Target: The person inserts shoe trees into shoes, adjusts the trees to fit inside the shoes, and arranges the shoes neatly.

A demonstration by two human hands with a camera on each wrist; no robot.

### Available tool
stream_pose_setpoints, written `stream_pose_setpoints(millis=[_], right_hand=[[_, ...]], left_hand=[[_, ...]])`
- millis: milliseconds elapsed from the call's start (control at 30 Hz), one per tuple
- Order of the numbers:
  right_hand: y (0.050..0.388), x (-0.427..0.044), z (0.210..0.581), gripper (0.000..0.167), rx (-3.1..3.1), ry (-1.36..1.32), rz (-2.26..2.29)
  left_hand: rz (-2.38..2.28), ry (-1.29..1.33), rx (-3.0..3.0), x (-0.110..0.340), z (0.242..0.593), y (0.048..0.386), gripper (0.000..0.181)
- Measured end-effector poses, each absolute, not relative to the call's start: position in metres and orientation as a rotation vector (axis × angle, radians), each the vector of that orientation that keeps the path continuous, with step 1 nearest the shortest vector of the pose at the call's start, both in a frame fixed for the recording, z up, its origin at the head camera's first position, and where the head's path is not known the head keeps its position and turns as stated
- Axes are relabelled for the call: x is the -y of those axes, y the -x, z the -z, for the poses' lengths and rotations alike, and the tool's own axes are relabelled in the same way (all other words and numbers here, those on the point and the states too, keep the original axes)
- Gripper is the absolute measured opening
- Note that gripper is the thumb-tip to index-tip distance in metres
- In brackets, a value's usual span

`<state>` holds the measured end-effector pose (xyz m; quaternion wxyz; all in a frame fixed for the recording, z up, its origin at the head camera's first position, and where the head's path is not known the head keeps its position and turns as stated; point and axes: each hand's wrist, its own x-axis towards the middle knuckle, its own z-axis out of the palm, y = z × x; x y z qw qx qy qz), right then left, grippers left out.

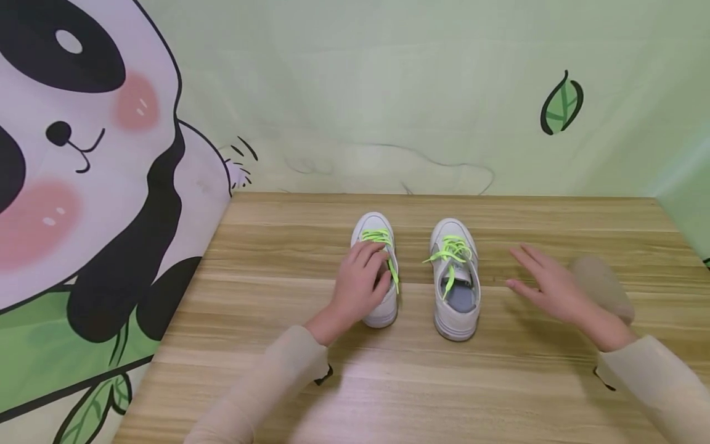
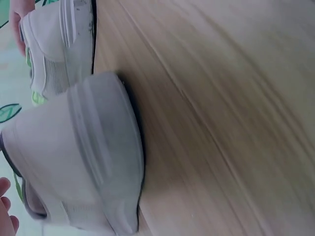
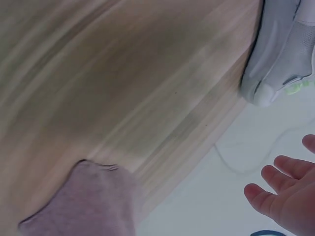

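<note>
Two white sneakers with neon green laces stand side by side, toes pointing away. My left hand [image 1: 363, 277] is over the left sneaker [image 1: 380, 317], fingers loosely bent near its laces [image 1: 377, 236]; whether they touch cannot be told. In the left wrist view, fingertips [image 2: 6, 206] show beside this shoe's opening, nothing between them. The right sneaker [image 1: 456, 320] has its laces [image 1: 455, 248] tangled, with loose ends at the side and over the opening. My right hand [image 1: 554, 287] hovers to its right, fingers extended and holding nothing, beside a beige-brown rounded soft-looking item [image 1: 601, 283].
The sneakers stand on a wood-grain tabletop [image 1: 266, 259]. Behind it rises a pale green backdrop [image 1: 388, 92] with a leaf drawing [image 1: 563, 105]. A large panda picture [image 1: 111, 172] covers the left side. In the right wrist view the brownish item [image 3: 88, 201] lies on the wood.
</note>
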<state>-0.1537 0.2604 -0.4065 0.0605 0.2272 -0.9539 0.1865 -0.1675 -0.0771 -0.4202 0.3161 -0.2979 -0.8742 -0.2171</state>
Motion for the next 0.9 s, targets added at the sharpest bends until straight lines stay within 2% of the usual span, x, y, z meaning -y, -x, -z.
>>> stream_pose_setpoints(millis=[900], right_hand=[[0.139, -0.299, 0.415, 0.063, 2.959, -0.525, -0.673]], left_hand=[[0.444, 0.892, 2.471, 0.033, 0.420, 0.152, 0.031]])
